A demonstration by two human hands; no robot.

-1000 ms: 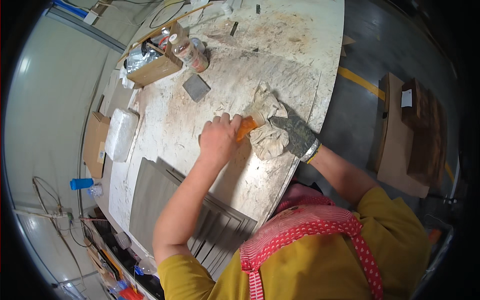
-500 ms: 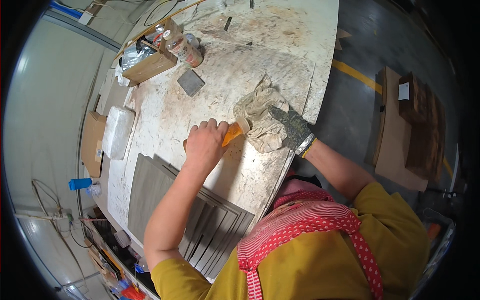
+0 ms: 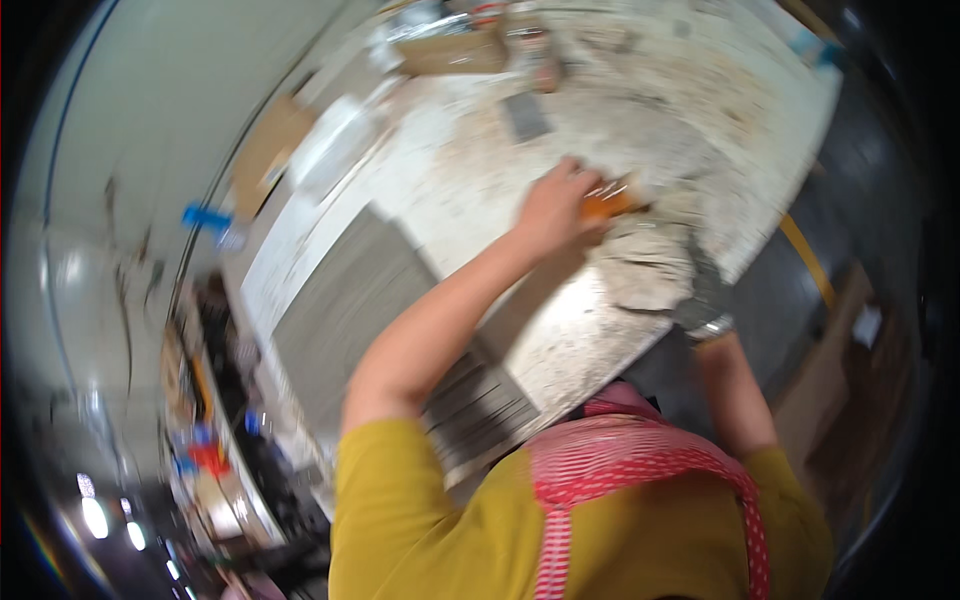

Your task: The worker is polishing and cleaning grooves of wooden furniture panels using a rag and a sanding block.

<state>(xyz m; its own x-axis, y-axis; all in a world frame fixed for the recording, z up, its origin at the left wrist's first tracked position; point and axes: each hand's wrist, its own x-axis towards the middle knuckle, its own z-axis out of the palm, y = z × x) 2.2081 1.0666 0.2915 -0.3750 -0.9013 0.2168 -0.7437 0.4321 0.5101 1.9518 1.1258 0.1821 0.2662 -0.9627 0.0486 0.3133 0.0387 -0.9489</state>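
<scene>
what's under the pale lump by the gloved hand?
The pale lump sits on the mortar-smeared round table near its edge. The left hand grips an orange handle beside it; the gloved right hand touches its far side. The surface beneath is covered.

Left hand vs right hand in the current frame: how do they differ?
The left hand is bare; the right hand wears a grey, grimy work glove. The left hand closes around an orange-handled tool; the right hand lies by a pale crusted slab, grip unclear in the blur. Both are over the mortar-stained white worktable.
</scene>
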